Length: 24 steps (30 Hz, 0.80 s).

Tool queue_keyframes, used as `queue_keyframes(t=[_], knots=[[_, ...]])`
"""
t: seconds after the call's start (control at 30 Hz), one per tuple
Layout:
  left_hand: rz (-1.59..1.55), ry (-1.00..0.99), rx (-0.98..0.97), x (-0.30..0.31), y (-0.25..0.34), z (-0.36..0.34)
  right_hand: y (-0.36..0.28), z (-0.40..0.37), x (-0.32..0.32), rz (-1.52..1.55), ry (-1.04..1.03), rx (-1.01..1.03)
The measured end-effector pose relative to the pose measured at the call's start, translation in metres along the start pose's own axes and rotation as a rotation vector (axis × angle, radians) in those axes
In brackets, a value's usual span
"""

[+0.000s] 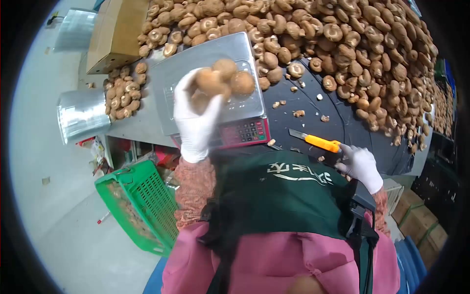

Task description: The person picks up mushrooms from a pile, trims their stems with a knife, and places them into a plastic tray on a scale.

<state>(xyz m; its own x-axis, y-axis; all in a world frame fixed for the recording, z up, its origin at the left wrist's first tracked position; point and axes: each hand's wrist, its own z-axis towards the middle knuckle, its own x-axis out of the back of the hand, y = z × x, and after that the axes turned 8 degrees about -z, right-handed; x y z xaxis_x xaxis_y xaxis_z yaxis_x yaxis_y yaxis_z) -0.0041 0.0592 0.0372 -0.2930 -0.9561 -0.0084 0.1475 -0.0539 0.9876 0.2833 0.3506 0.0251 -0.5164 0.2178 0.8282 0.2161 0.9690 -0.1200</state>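
Note:
My left hand (195, 115), in a white glove, is closed around brown shiitake mushrooms (210, 82) over the metal pan of a digital scale (171, 68). Two more mushrooms (242, 83) are right beside its fingers; motion blur hides whether they rest on the pan. Lower right, my gloved right hand (361, 167) grips the rear end of a yellow utility knife (322, 143). The knife's blade is out and points left, above the dark table surface (284, 120). The scale's red keypad panel (245, 132) faces me, partly covered by my left wrist.
A large heap of shiitake mushrooms (362, 54) covers the back and right. Cut stem bits (298, 113) lie on the table. A smaller mushroom pile (122, 93) sits at left, near a cardboard box (117, 36) and a shiny metallic cylinder (83, 115). A green crate (152, 191) stands below.

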Motion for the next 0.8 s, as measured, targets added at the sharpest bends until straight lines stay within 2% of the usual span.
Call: queue_keyframes(t=[0.07, 0.13, 0.2, 0.27, 0.33, 0.43, 0.53, 0.6, 0.67, 0.73, 0.8], knots=[[0.237, 0.145, -0.06, 0.046, -0.008, 0.003, 0.008, -0.014, -0.018, 0.012, 0.052, -0.051], [0.363, 0.245, -0.001, 0.076, -0.008, -0.002, 0.007, -0.014, -0.023, 0.018, 0.081, -0.086], [0.49, 0.175, 0.059, 0.094, -0.01, -0.01, -0.001, -0.011, -0.022, 0.017, 0.089, -0.106], [0.675, 0.089, 0.041, 0.105, -0.018, -0.015, -0.007, -0.001, -0.015, 0.054, 0.107, -0.052], [0.871, 0.007, 0.019, 0.11, -0.027, -0.015, -0.009, 0.01, -0.013, 0.002, 0.218, 0.02], [0.866, -0.001, 0.002, 0.113, -0.03, -0.015, -0.017, 0.031, 0.01, -0.071, 0.27, 0.03], [0.989, -0.037, -0.013, 0.106, -0.028, -0.015, -0.018, 0.07, 0.018, -0.09, 0.379, 0.061], [0.886, -0.016, -0.003, 0.107, -0.032, -0.016, -0.029, 0.105, 0.024, -0.094, 0.463, 0.061], [0.808, -0.024, -0.038, 0.115, -0.038, -0.017, -0.037, 0.143, 0.021, 0.075, 0.696, 0.134], [0.959, 0.013, -0.09, 0.109, -0.031, -0.019, -0.049, 0.171, 0.027, 0.168, 0.596, 0.046], [0.874, 0.086, -0.078, 0.1, -0.021, -0.02, -0.058, 0.181, 0.032, 0.2, 0.574, 0.018]])
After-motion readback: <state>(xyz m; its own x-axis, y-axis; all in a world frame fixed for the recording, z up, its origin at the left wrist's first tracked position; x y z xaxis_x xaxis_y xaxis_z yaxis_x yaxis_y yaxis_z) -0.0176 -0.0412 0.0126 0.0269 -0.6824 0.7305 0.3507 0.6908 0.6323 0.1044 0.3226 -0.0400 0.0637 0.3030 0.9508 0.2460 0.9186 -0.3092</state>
